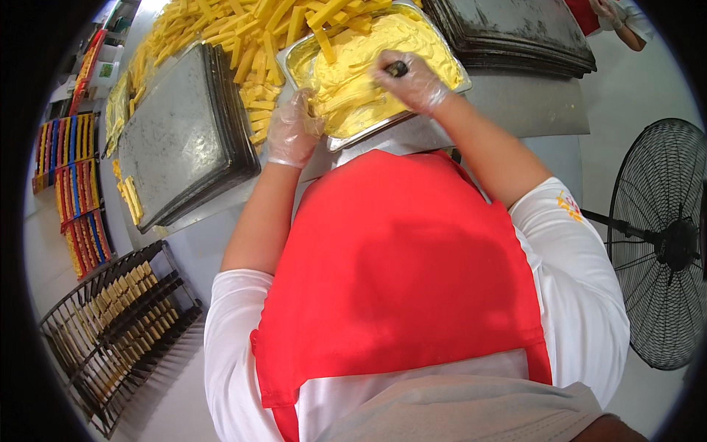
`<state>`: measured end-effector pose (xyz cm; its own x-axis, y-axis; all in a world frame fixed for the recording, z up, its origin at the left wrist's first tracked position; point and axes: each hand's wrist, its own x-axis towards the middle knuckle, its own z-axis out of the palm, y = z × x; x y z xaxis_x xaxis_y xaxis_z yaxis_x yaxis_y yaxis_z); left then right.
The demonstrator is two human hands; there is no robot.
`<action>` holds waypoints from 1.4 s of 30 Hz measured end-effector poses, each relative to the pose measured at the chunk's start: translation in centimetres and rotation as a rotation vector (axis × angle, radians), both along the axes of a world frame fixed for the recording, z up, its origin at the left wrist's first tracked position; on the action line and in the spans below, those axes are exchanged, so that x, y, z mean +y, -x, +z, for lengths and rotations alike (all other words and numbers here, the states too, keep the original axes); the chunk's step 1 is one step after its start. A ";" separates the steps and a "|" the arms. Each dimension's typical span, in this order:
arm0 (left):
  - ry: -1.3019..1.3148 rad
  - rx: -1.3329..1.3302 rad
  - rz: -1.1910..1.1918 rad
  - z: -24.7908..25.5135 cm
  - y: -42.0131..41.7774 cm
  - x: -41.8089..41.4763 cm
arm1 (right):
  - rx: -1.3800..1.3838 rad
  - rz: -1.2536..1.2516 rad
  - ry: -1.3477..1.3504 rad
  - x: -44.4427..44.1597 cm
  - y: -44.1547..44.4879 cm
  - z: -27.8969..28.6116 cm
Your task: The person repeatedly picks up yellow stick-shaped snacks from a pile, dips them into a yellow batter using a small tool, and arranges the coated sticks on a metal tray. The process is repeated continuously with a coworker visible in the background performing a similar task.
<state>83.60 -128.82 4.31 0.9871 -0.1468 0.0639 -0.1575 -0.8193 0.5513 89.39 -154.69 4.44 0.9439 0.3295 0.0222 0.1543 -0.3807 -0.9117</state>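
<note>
Both my hands wear clear plastic gloves. My right hand (409,80) is closed around the dark handle (397,68) of a tool above a metal tray (348,142). The rest of that tool is hidden or blurred. Thick yellow cream (409,38) fills much of the tray. At the tray's near left side is my left hand (295,132), its fingers curled at the cream's edge. Whether it grips the rim or a yellow piece cannot be made out. Yellow sticks (248,33) are heaped behind and left of the tray, and one stick (325,45) leans into the cream.
Stacked dark baking sheets stand at left (171,132) and at back right (513,27) of the steel table (525,110). A rack (121,320) of yellow pieces is at lower left, with colourful crates (77,193) beyond. A fan (663,243) stands right. Another person's hand (605,11) shows at top right.
</note>
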 end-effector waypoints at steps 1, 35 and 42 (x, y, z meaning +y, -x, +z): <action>-0.004 -0.014 -0.005 -0.1 0.1 0.2 | 0.013 -0.047 0.138 -1.1 -1.0 -0.7; -0.461 -0.346 1.032 4.7 9.1 41.1 | -0.199 -0.299 0.274 1.8 2.4 -2.5; -0.104 -0.475 -0.107 10.0 -5.1 19.2 | -0.260 -0.254 0.302 3.0 2.8 -1.5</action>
